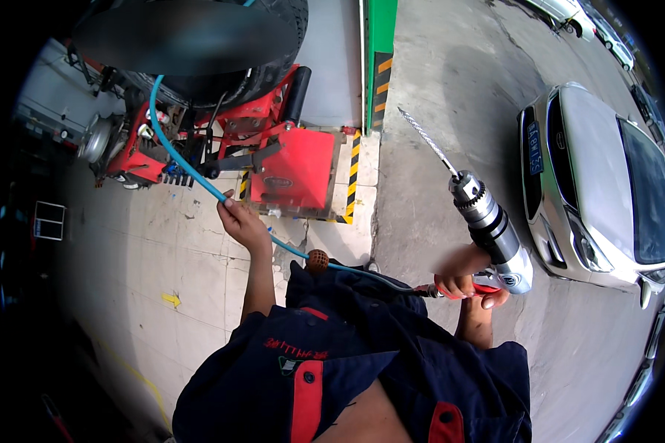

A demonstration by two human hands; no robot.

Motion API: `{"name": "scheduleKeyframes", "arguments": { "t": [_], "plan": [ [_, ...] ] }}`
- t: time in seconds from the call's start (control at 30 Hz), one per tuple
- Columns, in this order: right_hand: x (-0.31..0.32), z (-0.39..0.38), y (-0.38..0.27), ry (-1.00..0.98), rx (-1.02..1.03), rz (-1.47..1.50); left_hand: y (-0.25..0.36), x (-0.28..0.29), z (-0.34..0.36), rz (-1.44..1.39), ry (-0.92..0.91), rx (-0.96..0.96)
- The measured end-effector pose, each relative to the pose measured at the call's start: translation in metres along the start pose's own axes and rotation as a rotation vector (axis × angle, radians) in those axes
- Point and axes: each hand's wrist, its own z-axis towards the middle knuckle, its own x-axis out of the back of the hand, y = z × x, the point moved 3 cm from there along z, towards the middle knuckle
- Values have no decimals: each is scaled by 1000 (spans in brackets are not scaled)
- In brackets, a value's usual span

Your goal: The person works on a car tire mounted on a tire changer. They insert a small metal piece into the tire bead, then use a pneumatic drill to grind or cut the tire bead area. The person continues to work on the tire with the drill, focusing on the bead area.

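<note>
My right hand (467, 286) is wrapped round the red handle of an air drill (497, 230), held out to the right of my body. From the drill's chuck a long fluted bit (425, 139) points up and to the left. A blue air hose (174, 153) passes through my left hand (244, 224), its fingers closed round it. In front of my waist the hose carries a brown ball (318, 261), then runs on to the metal coupling (425, 291) at the drill's handle. Part of my right hand is blurred.
Ahead on the left, a black tyre (292, 44) is partly hidden by a blur, above a red machine (297, 168) with a black roller. Black-and-yellow tape (355, 171) edges its base. A green post (380, 63) stands beside it. A silver-white car (598, 173) is parked at right.
</note>
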Motion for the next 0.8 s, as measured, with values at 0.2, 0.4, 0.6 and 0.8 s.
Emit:
{"name": "scheduleKeyframes", "arguments": {
  "t": [0.2,0.4,0.6,0.8],
  "plan": [
    [-14,-2,6,305,-90,-184,-92,-119,-108,792,-876,-267],
    [-7,-27,20,546,-304,-112,-217,-120,-137,909,-1658,-67],
    [23,-64,44,514,-202,289,-14,-99,-179,-682,-1486,849],
    [24,-47,53,539,-276,-7,47,-134,-179,-1001,-1059,627]
  ]
}}
